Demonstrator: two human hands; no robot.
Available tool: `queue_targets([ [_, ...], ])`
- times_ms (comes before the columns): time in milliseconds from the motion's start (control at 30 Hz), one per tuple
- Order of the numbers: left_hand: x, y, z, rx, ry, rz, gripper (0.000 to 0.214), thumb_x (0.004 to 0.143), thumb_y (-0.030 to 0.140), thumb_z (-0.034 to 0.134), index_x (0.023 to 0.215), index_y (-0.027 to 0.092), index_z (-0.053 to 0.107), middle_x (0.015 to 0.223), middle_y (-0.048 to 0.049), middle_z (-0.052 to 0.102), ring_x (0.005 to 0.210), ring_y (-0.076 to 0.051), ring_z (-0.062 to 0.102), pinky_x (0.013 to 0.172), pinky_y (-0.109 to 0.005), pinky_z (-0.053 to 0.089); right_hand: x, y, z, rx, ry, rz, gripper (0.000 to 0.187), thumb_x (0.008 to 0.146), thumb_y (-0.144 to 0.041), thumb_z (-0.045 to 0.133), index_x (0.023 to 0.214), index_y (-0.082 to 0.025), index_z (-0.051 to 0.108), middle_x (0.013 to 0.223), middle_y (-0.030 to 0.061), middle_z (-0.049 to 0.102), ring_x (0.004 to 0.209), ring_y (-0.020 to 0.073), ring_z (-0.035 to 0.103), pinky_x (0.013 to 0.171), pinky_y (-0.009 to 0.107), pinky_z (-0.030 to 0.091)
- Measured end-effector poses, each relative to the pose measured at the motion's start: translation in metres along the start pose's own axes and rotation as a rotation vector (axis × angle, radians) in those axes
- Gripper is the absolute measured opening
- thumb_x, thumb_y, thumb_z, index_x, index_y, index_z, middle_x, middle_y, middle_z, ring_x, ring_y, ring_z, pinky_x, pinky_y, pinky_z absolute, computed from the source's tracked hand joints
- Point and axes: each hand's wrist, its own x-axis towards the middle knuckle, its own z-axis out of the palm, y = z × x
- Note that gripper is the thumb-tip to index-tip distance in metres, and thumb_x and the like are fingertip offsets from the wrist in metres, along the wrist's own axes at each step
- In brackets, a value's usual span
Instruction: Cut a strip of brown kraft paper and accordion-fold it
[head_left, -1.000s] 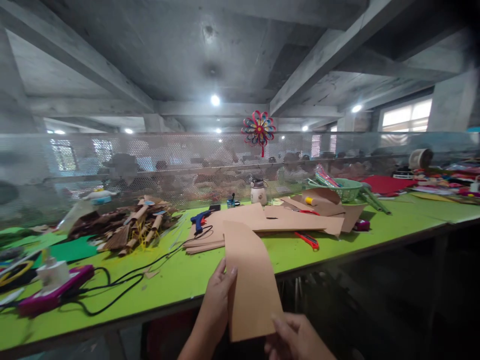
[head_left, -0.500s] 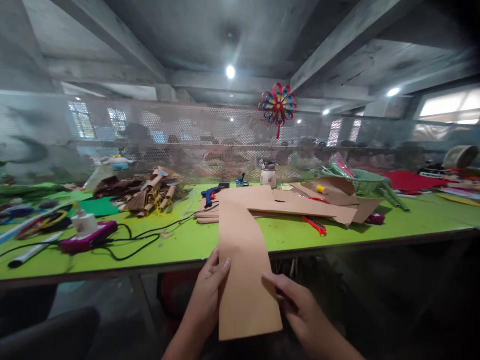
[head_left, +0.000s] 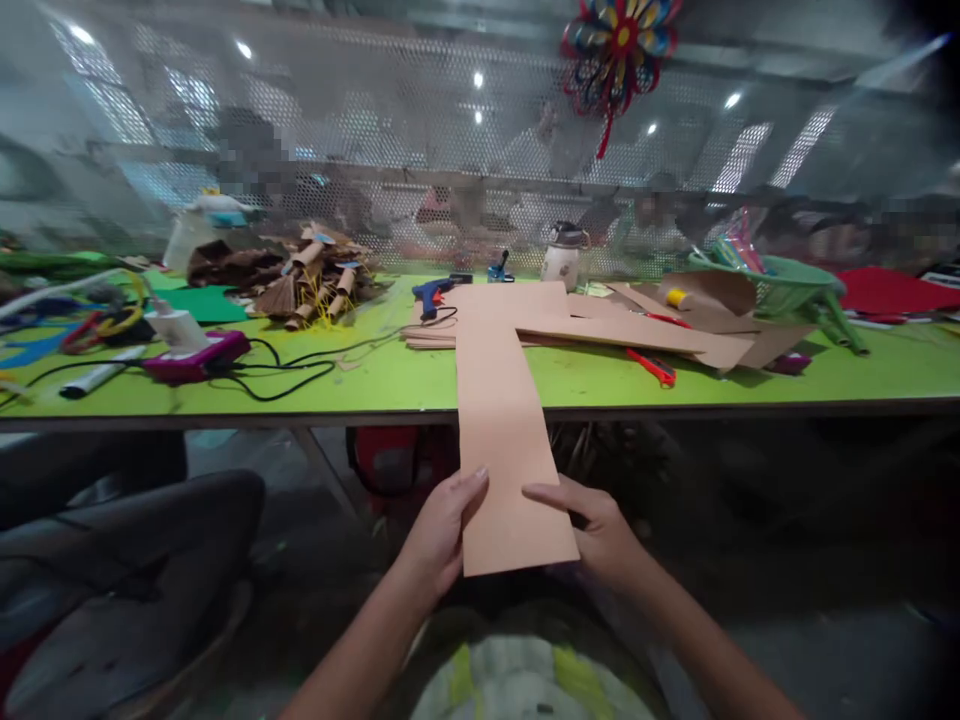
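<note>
A long strip of brown kraft paper (head_left: 506, 440) stretches from just in front of my body toward the table. My left hand (head_left: 442, 530) grips its left edge, thumb on top and fingers underneath. On the opposite edge, my right hand (head_left: 596, 515) pinches the strip with the thumb lying over it. The strip's far part overlaps a stack of brown paper sheets (head_left: 431, 338) on the green table (head_left: 375, 385). Close to the stack lie a blue glue gun (head_left: 433, 298) and a red utility knife (head_left: 652, 368).
A purple power strip (head_left: 199, 362) with black cords lies left, near a heap of brown paper pieces (head_left: 319, 280). A white jar (head_left: 562, 258) and a green basket (head_left: 791, 283) stand farther back. A mesh screen (head_left: 420, 180) rises behind, with a pinwheel (head_left: 624, 40) hanging there.
My view has tilted down, so the table sits higher in the picture. Both hands keep their hold on the paper strip, which now lies flatter and less curved.
</note>
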Motion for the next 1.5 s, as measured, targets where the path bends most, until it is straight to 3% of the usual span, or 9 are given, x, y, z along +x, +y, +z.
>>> queue_targets([
  [200,-0.013,0.001,-0.008,0.119,0.116,0.120,0.056,0.078,0.033,0.065,0.130,0.022,0.047,0.110,-0.0091,0.067,0.092,-0.022,0.066,0.079,-0.030,0.051,0.004,0.001,-0.001,0.054,0.058,0.074,0.034,0.074,-0.027,0.069,0.107,-0.024,0.067,0.114,0.0076,0.063,0.106,0.0221,0.058,0.092,0.037,0.047],
  [433,0.001,0.016,-0.015,0.137,-0.010,-0.028,0.045,0.076,0.033,0.065,0.114,0.009,0.061,0.101,-0.0173,0.069,0.082,-0.027,0.068,0.070,-0.034,0.054,-0.005,-0.009,0.012,0.013,-0.115,0.013,0.024,0.082,-0.026,0.060,0.105,-0.026,0.069,0.112,0.0079,0.063,0.107,0.0204,0.056,0.090,0.035,0.046],
  [667,0.028,0.036,-0.011,0.125,-0.065,0.079,0.037,0.075,0.034,0.067,0.098,0.005,0.068,0.096,-0.0180,0.070,0.080,-0.026,0.068,0.071,-0.032,0.053,-0.026,-0.001,0.010,-0.026,-0.222,0.024,0.021,0.083,-0.026,0.057,0.100,-0.028,0.070,0.104,0.0071,0.067,0.107,0.0218,0.056,0.088,0.035,0.046],
  [900,0.025,0.038,0.001,0.172,-0.076,0.130,0.048,0.074,0.036,0.068,0.111,0.007,0.062,0.094,-0.0178,0.070,0.076,-0.027,0.068,0.066,-0.034,0.053,-0.042,0.010,-0.008,-0.148,-0.283,0.090,0.025,0.080,-0.021,0.055,0.098,-0.026,0.071,0.115,0.0096,0.062,0.110,0.0261,0.054,0.101,0.045,0.034],
  [1000,0.019,0.033,0.004,0.243,-0.116,0.091,0.046,0.078,0.037,0.064,0.114,0.008,0.061,0.094,-0.0180,0.070,0.075,-0.028,0.068,0.066,-0.035,0.053,-0.023,-0.006,-0.032,-0.174,-0.011,0.087,0.023,0.081,-0.024,0.054,0.098,-0.024,0.070,0.117,0.0087,0.061,0.112,0.0255,0.053,0.105,0.047,0.029],
  [1133,0.015,0.025,0.008,0.274,-0.159,0.051,0.043,0.079,0.036,0.062,0.113,0.009,0.062,0.094,-0.0169,0.070,0.077,-0.028,0.068,0.068,-0.035,0.053,0.035,-0.044,-0.060,0.069,0.268,0.090,0.033,0.082,-0.036,0.057,0.111,-0.021,0.063,0.106,0.0083,0.065,0.096,0.0211,0.061,0.084,0.037,0.050],
  [1233,0.018,0.019,0.010,0.293,-0.183,0.029,0.040,0.079,0.035,0.063,0.110,0.010,0.064,0.095,-0.0162,0.070,0.079,-0.028,0.067,0.069,-0.035,0.053,0.083,-0.067,-0.065,0.193,0.232,-0.013,0.041,0.077,-0.040,0.063,0.113,-0.020,0.062,0.100,0.0063,0.067,0.090,0.0188,0.061,0.071,0.030,0.053],
  [1333,0.025,0.019,0.008,0.332,-0.195,0.031,0.037,0.079,0.034,0.063,0.108,0.011,0.065,0.096,-0.0157,0.070,0.079,-0.027,0.067,0.070,-0.035,0.053,0.116,-0.072,-0.062,0.222,0.179,-0.077,0.034,0.076,-0.041,0.063,0.098,-0.016,0.068,0.089,0.0045,0.069,0.081,0.0168,0.062,0.072,0.030,0.052],
  [1500,0.036,0.051,0.014,0.407,-0.194,0.168,0.039,0.076,0.031,0.066,0.112,0.014,0.064,0.101,-0.0131,0.069,0.083,-0.026,0.066,0.075,-0.035,0.053,0.128,-0.061,-0.059,0.219,0.174,-0.063,0.029,0.075,-0.039,0.065,0.089,-0.014,0.071,0.080,0.0023,0.069,0.070,0.0134,0.062,0.066,0.027,0.051],
])
